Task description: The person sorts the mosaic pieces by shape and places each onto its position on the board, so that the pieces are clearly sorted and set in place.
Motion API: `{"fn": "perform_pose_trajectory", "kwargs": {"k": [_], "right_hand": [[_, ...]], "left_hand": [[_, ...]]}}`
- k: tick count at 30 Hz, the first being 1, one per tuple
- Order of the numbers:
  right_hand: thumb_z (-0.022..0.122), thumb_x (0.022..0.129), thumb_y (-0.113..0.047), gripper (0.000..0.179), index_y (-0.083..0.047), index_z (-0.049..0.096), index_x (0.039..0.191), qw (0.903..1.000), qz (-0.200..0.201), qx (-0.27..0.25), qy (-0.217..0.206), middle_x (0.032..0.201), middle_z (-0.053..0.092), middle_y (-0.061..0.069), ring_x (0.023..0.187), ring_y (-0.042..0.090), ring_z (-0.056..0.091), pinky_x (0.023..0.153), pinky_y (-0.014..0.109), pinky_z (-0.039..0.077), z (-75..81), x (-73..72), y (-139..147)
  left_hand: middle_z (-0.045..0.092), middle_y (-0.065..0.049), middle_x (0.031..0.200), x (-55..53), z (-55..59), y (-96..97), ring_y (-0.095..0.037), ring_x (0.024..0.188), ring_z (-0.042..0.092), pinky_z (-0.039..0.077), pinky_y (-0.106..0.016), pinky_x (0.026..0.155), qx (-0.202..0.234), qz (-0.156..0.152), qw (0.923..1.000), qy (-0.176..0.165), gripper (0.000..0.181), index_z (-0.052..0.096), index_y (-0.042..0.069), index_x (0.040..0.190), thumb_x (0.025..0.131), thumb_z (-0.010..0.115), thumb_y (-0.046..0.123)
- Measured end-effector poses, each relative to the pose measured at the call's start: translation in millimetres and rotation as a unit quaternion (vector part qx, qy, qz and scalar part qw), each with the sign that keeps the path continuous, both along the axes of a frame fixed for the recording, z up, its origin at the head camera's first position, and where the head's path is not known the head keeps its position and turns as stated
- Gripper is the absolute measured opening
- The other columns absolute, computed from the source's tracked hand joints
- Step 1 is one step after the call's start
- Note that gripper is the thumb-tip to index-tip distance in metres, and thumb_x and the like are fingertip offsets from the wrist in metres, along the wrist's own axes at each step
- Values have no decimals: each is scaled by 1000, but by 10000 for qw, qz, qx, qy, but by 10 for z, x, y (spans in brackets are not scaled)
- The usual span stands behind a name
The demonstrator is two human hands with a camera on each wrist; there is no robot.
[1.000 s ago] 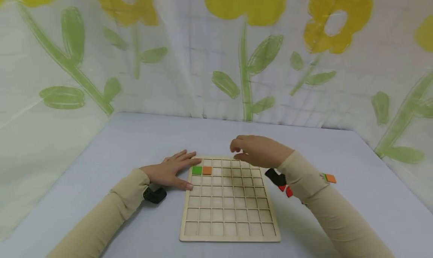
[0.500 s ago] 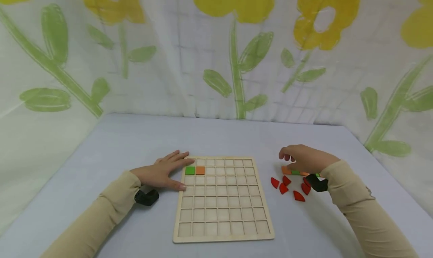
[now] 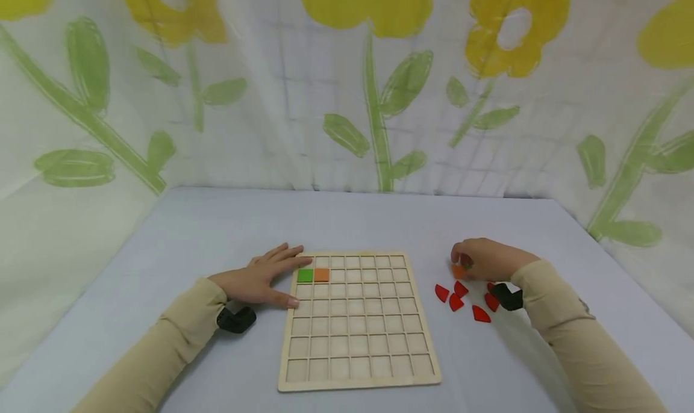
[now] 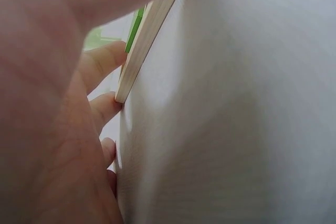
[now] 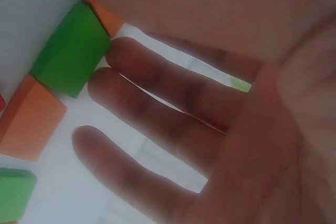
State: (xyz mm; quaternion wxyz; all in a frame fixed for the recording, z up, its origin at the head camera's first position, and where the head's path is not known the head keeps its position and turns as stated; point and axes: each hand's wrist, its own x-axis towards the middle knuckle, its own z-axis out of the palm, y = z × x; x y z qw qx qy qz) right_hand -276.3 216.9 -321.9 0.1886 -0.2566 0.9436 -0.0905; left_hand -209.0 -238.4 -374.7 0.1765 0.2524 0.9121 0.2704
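My left hand (image 3: 255, 283) lies spread at the left edge of the wooden grid board (image 3: 287, 341), index fingertip and thumb touching its frame. In the left wrist view, fingers stand against the board's side (image 4: 139, 56), beside a green tile (image 4: 135, 30). On the board, a green square tile (image 3: 305, 275) and an orange square tile (image 3: 321, 275) sit side by side in the second row. My right hand (image 3: 490, 259) is down at the right, thumb and index finger pinching an orange tile (image 5: 107, 17) at the end of a row; the index fingertip is hidden. A green tile (image 5: 73, 51) adjoins it.
Several red quarter-round pieces (image 3: 456, 302) lie loose between the board and my right wrist. Another orange tile (image 5: 31, 119) and a light green tile (image 5: 16, 192) continue the row below my right fingers. A flower-printed curtain (image 3: 347, 100) hangs behind the table.
My right hand has moved from above the board's far edge to the right, down onto the row of tiles, its fingers closing in at the orange end tile. My left hand has stayed on the board.
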Motion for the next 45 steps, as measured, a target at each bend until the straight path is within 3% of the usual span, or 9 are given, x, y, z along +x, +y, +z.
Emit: {"fn": "perform_pose_trajectory", "kwargs": {"k": [11,21,26,31,35,39,45], "right_hand": [[71,86,-12,12,-17,62,91,9996,209,-13,186,90,58,-5,88,16,53,75,33,47,-27,-13,-13],[66,90,-16,14,-14,57,101,9980,420,-238,406,97,60,-5,95,17,56,85,39,49,-54,-7,-151],[65,91,-17,9,-17,58,96,9935,946,-260,584,95,59,-8,94,16,58,83,35,49,58,31,-483],[65,91,-17,6,-17,59,91,9795,1724,-296,998,93,59,-7,92,18,59,79,32,49,241,73,-932],[65,92,-19,6,-18,59,90,9708,2140,-320,1037,92,59,-7,93,18,61,80,31,49,325,104,-1287],[64,93,-21,7,-19,58,90,9659,2402,-215,948,91,59,-8,92,16,62,80,30,49,306,131,-1573],[64,93,-25,7,-21,59,91,9616,2589,-128,899,90,59,-9,89,12,60,78,28,48,151,154,-1830]], "left_hand": [[10,-3,161,-5,-2,-23,-32,148,-5,7,-65,110,-74,-27,9999,147,86,29,27,151,81,68,57],[11,-7,161,57,16,-28,-36,147,-4,7,-68,108,25,-92,9999,104,84,30,23,151,83,67,54],[11,-8,161,57,46,-37,-36,147,-3,7,-67,108,13,-108,9998,139,83,30,21,151,84,68,52],[12,-7,161,41,57,-30,-35,147,-3,8,-66,109,23,-134,9998,132,83,30,22,151,84,68,53],[11,-6,161,29,39,-26,-34,148,-3,9,-65,109,-20,-106,9999,130,83,30,24,151,83,68,53],[12,-5,161,28,26,-21,-34,148,-3,9,-64,109,-24,-70,9999,115,83,31,24,151,83,68,53],[11,-5,161,30,43,-13,-33,148,-3,8,-64,110,-63,-56,9999,94,83,31,24,151,83,68,54]]}}
